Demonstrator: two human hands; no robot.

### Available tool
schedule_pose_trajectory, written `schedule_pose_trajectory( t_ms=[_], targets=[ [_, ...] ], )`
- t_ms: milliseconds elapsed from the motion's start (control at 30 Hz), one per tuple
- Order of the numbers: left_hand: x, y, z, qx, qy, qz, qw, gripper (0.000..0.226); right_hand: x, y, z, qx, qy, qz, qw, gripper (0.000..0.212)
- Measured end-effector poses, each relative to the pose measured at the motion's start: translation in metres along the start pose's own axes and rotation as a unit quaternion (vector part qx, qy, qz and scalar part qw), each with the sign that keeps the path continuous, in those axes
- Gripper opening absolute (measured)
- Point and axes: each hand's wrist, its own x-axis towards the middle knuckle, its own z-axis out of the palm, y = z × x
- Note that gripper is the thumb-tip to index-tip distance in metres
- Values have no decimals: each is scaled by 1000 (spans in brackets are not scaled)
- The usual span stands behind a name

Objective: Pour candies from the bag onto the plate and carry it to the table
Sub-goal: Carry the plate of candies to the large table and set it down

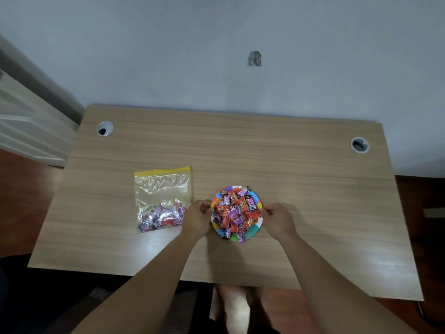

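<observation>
Now we pinch the plate rim with our left hand and right hand, 1 each side, so the candies stay level. It sits on the desk beside the bag.

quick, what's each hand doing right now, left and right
Left hand: closed, pinching the left rim of the plate.
Right hand: closed, pinching the plate's right rim.

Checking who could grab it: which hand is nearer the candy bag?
Left. The left hand sits right beside the bag, at its right edge; the right hand is across the plate.
</observation>
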Motion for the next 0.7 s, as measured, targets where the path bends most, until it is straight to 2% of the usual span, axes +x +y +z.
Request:
schedule_pose_trajectory(
  t_ms=[67, 167, 300, 367, 467, 567, 700],
  targets=[
    [7, -10, 5, -37, -7, -25, 999, 18, 5, 4, 5, 8, -3, 6, 1000, 27],
    [24, -35, 17, -103, -11, -45, 994, 26, 10, 10, 12, 40, -6, 19, 999, 25],
    [0, -6, 8, -168, -14, -59, 984, 27, 21, 25, 21, 82, -16, 30, 996, 8],
    [-3, -4, 6, -200, -22, -66, 977, 25, 16, 22, 19, 97, -26, 32, 994, 13],
    [-4, -4, 3, -222, -32, -81, 971, 9, 12, 24, 16, 150, -46, 43, 987, 7],
    [-34, 12, -4, -228, -62, -56, 970, 13, -22, 28, -8, 186, -29, 49, 981, 10],
    [-39, 21, -8, -244, -75, -63, 965, 11, -24, 30, -10, 213, -35, 53, 975, 11]
  ],
)
